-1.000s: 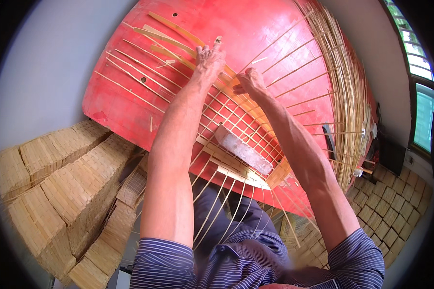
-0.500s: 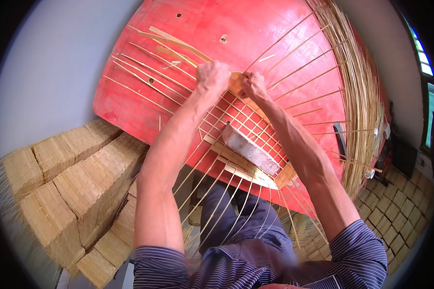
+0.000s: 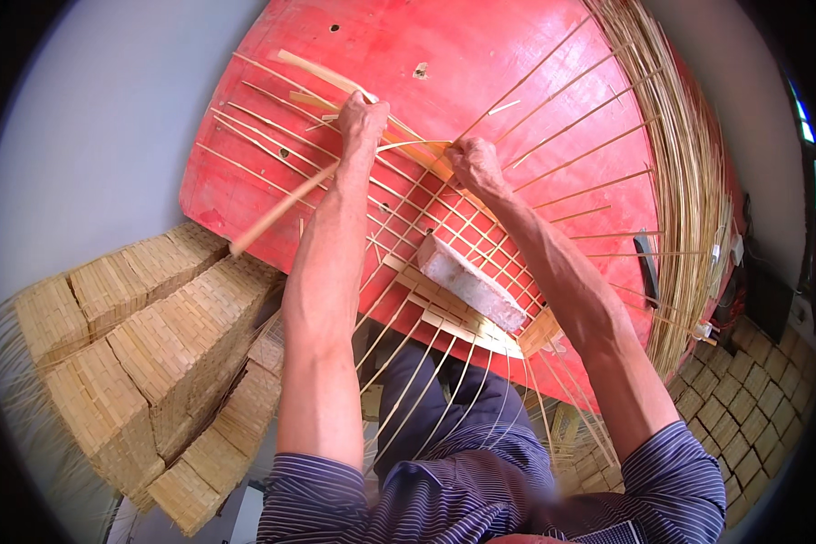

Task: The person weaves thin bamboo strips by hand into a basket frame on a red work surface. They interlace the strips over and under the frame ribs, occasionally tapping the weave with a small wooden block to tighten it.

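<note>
A bamboo lattice (image 3: 462, 227) of crossed slats lies on the red board (image 3: 526, 54), with a pale stone block (image 3: 470, 281) on it and woven bands along two sides. My left hand (image 3: 363, 122), up at the upper left of the lattice, is closed on a bamboo strip (image 3: 281, 207), whose blurred length trails down-left. A thin pale length arches from near it toward my right hand (image 3: 476, 168), which is closed on the strip at the orange-tan woven band (image 3: 426, 156). Its fingertips are partly hidden. Loose flat slats (image 3: 308, 68) lie beyond my left hand.
Stacked woven bamboo pieces (image 3: 136, 354) stand at the lower left, more (image 3: 743, 408) at the lower right. A thick bundle of long splints (image 3: 680, 181) runs along the board's right edge, by a dark tool (image 3: 646, 267). A grey wall (image 3: 91, 136) is at the left.
My left hand has moved up and left, away from my right hand, and a long strip now swings out below it. My right hand stays at the band, closed.
</note>
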A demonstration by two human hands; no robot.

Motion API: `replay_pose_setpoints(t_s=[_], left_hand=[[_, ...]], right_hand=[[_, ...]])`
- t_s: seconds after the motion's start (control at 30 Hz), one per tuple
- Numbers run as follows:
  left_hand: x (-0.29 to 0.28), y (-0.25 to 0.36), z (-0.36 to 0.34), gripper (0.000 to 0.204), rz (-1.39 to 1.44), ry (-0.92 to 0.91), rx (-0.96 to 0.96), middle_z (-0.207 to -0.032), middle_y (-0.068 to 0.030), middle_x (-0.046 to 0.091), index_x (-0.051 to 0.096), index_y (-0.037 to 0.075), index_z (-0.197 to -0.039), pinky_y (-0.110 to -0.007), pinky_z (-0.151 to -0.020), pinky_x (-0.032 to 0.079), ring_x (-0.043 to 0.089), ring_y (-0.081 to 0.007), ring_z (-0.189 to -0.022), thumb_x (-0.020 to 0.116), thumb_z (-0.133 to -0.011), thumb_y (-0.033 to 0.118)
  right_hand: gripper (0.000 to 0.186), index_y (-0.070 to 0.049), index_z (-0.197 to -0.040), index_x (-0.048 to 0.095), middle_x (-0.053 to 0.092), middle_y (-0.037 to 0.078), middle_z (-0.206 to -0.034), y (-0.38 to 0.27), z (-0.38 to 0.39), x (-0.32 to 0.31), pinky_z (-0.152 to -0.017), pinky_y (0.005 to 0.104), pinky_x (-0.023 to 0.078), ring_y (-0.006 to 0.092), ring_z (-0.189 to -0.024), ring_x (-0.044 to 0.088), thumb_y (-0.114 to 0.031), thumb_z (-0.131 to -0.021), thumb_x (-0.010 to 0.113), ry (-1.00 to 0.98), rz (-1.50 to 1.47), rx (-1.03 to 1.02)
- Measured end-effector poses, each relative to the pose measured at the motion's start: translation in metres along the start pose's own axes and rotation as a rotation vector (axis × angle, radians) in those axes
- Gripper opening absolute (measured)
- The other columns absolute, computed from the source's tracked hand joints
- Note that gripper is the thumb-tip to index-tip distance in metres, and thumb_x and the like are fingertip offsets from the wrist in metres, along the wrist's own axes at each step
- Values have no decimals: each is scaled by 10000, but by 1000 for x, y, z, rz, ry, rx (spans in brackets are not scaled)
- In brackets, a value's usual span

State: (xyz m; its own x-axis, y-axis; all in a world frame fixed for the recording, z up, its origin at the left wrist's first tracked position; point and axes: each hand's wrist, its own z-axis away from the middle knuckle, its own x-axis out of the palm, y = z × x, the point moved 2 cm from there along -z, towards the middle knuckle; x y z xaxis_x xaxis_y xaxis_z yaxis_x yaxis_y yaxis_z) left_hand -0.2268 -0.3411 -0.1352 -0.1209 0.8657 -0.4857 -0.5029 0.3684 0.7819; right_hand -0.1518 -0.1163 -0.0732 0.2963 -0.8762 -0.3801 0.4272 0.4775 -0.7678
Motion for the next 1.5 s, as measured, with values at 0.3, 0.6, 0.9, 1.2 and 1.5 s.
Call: replay_pose_setpoints(t_s=[0.3,0.6,0.9,1.2,1.5], left_hand=[[-17,55,20,293,-672,-334,-1,-935,-214,729,742,19,-889,-475,-810,559,699,-389,-940,559,-844,243],[-37,51,93,109,-771,100,863,-976,-150,604,631,49,-930,-481,-805,484,623,-330,-913,559,-894,122],[-44,39,111,211,-930,-203,532,-801,-118,711,770,81,-783,-509,-794,484,675,-335,-782,660,-866,241],[-6,-17,65,169,520,-152,-453,-855,-117,634,534,-8,-1009,-349,-607,605,686,-228,-720,652,-923,77],[2,-9,75,351,510,35,-598,-836,-200,676,552,-80,-1101,-402,-593,616,705,-308,-672,463,-1010,247]], right_hand=[[225,83,-896,699,654,146,-595,7,2,-7,-513,368,564,231,-534,701,-116,-927,598,23,12,3],[257,79,-910,689,672,151,-613,15,-13,-3,-532,357,580,231,-548,709,-167,-933,622,34,67,22],[262,43,-804,715,649,186,-588,13,-6,-2,-608,422,552,297,-569,700,-196,-882,638,93,133,-64],[238,33,-810,725,648,182,-578,8,4,-2,-634,418,559,298,-597,708,-177,-886,641,67,205,-128],[207,25,-798,731,659,222,-626,19,-7,-6,-633,449,564,333,-626,714,-136,-860,617,140,188,-220]])
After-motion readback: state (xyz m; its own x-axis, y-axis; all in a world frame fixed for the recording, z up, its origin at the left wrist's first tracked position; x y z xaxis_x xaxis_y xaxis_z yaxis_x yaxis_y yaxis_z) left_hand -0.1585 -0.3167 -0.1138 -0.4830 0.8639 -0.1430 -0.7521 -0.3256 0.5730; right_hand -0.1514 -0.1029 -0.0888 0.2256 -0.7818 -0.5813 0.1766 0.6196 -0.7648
